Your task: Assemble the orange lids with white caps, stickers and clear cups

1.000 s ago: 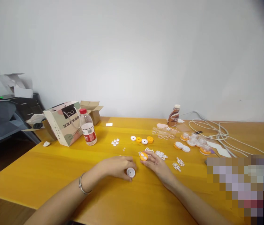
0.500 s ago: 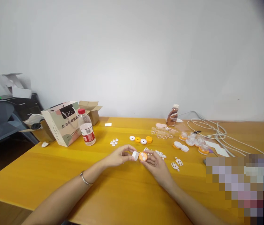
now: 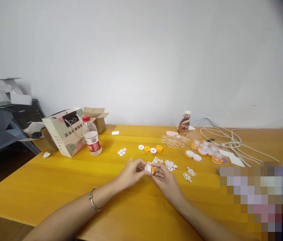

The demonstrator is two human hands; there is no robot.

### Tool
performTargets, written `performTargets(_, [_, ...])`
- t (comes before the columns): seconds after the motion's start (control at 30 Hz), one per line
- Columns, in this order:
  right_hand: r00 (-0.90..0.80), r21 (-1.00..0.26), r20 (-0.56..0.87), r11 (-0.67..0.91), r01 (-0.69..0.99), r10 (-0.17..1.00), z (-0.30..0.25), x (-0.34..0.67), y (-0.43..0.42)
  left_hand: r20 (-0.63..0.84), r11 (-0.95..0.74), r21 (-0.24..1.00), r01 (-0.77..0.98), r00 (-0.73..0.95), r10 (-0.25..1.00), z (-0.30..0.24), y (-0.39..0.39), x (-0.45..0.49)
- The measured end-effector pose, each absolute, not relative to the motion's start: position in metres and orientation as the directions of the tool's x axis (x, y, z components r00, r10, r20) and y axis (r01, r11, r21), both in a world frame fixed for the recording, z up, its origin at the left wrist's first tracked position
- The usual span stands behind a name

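Observation:
Over the front middle of the table, my left hand (image 3: 132, 172) is closed on a small round white plastic piece (image 3: 147, 168). My right hand (image 3: 165, 179) grips a round orange plastic piece (image 3: 152, 170). The two pieces are pressed face to face; whether they are locked together I cannot tell. Just behind my hands lie several flat white cut-out pieces (image 3: 170, 165). A row of white and orange round parts (image 3: 153, 150) sits farther back. Clear plastic rings (image 3: 173, 142) lie to its right. Several small white pieces (image 3: 121, 152) are grouped to the left.
A water bottle (image 3: 92, 137), a paper bag (image 3: 64, 132) and a cardboard box (image 3: 97, 118) stand at the left. Toward the back right are a brown drink bottle (image 3: 184, 122), clear-topped orange and white units (image 3: 207, 149) and tangled white cables (image 3: 234, 142).
My left hand has moved right and brought the white piece against the orange one. The orange piece has turned from facing me to edge-on.

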State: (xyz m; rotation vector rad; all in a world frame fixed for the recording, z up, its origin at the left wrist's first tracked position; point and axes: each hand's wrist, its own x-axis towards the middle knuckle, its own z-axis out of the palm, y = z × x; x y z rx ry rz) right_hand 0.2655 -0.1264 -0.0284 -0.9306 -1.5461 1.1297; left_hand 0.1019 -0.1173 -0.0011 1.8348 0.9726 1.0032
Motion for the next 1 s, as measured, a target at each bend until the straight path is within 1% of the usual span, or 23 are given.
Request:
performTargets(0.13, [-0.295, -0.925, 0.322, 0.365, 0.103, 0.900, -0.033, 0.267, -0.127, 0.257, -0.367, 0.891, 0.267, 0.369, 0.893, -0.002, -0.121, 0.105])
performTargets(0.23, [-0.333, -0.886, 0.351, 0.426, 0.185, 0.875, -0.036, 0.268, -0.127, 0.250, -0.356, 0.889, 0.287, 0.345, 0.905, -0.006, -0.121, 0.107])
performTargets(0.4, [-0.307, -0.790, 0.378, 0.477, 0.385, 0.873, -0.039, 0.270, -0.130, 0.197, -0.268, 0.937, 0.226, 0.295, 0.935, -0.017, -0.116, 0.108])
performTargets(0.5, [-0.308, -0.763, 0.390, 0.492, 0.419, 0.868, -0.038, 0.271, -0.131, 0.170, -0.230, 0.959, 0.166, 0.315, 0.934, -0.018, -0.113, 0.106])
performTargets(0.57, [-0.319, -0.776, 0.375, 0.483, 0.406, 0.870, -0.038, 0.271, -0.131, 0.165, -0.228, 0.962, 0.150, 0.342, 0.925, -0.016, -0.113, 0.106])
performTargets(0.67, [-0.323, -0.832, 0.339, 0.442, 0.335, 0.883, -0.037, 0.271, -0.130, 0.195, -0.279, 0.941, 0.191, 0.367, 0.909, -0.011, -0.117, 0.105])
performTargets(0.83, [-0.277, -0.930, 0.277, 0.329, 0.163, 0.920, -0.034, 0.269, -0.127, 0.319, -0.469, 0.812, 0.348, 0.409, 0.855, -0.001, -0.123, 0.102])
performTargets(0.93, [-0.274, -0.969, 0.220, 0.242, 0.050, 0.936, -0.030, 0.267, -0.126, 0.314, -0.500, 0.772, 0.393, 0.449, 0.837, 0.003, -0.122, 0.099])
performTargets(1.0, [-0.289, -0.978, 0.198, 0.210, 0.008, 0.937, -0.028, 0.266, -0.125, 0.313, -0.515, 0.746, 0.423, 0.460, 0.831, 0.004, -0.122, 0.098])
